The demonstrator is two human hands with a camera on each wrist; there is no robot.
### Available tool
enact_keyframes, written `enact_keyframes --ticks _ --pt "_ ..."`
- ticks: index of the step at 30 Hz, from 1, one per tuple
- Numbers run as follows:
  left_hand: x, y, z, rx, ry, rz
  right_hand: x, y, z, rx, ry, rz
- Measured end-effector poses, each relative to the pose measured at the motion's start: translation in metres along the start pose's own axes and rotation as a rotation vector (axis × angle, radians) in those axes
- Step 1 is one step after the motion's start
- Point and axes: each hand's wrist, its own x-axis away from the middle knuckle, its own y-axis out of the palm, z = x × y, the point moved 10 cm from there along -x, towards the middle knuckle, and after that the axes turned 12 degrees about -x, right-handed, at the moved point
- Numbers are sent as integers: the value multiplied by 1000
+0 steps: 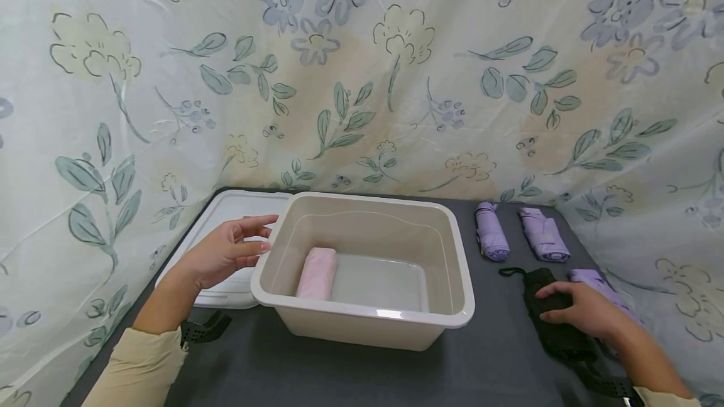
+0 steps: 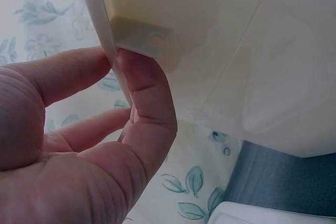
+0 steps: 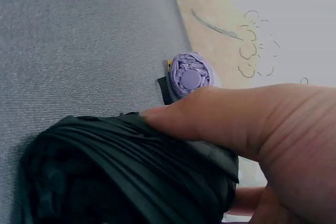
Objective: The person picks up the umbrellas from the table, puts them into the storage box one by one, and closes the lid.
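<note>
My left hand (image 1: 229, 250) pinches the left rim of a beige plastic bin (image 1: 362, 314). In the left wrist view, a bent finger (image 2: 152, 98) hooks under the rim beside a small tab. Inside the bin, a pink rolled bundle (image 1: 317, 274) lies against the left wall. My right hand (image 1: 585, 309) grips a black folded umbrella (image 1: 543, 306) lying on the table at the right, its wrist loop pointing back. The right wrist view shows the thumb pressed on the pleated black fabric (image 3: 131, 166); the other fingers are mostly hidden.
Two purple folded umbrellas, one upright-pointing (image 1: 492, 231) and one slightly slanted (image 1: 544, 235), lie behind the black one. Another purple bundle (image 1: 599, 284) is partly covered by my right hand. A white lid (image 1: 226, 294) lies left of the bin on the dark table (image 1: 317, 375). Flowered cloth (image 1: 362, 80) hangs around.
</note>
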Motion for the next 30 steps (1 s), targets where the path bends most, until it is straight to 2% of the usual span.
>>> enact_keyframes --ticks 5,15,23,30 --pt "-1 -1 0 -7 1 3 1 2 4 -49 43 -39" --pt "-3 0 -1 4 0 -1 3 2 7 -106 64 -19" --pt "-2 -1 2 9 2 -8 8 -1 -1 -205 47 11" --pt "-2 -1 2 16 7 -19 13 -6 -20 -320 33 11"
